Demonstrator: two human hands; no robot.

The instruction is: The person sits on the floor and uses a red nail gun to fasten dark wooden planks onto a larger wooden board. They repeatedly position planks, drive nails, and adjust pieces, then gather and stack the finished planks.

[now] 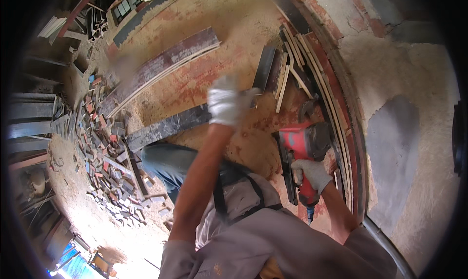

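In my gloved right hand is the handle of a red and black nail gun, with a blue hose fitting at its lower end. The fingers are closed around it, beside the right wall. My left hand, in a white glove, is over the far end of a long dark board. Motion smears its fingers, so I cannot tell whether it touches the board. That board runs leftward, past my bent knee.
Several narrow strips and a short dark board lie ahead on the right. A wide reddish board stretches across the dusty floor farther ahead. Small wood offcuts are heaped at the left. Long strips line the right wall.
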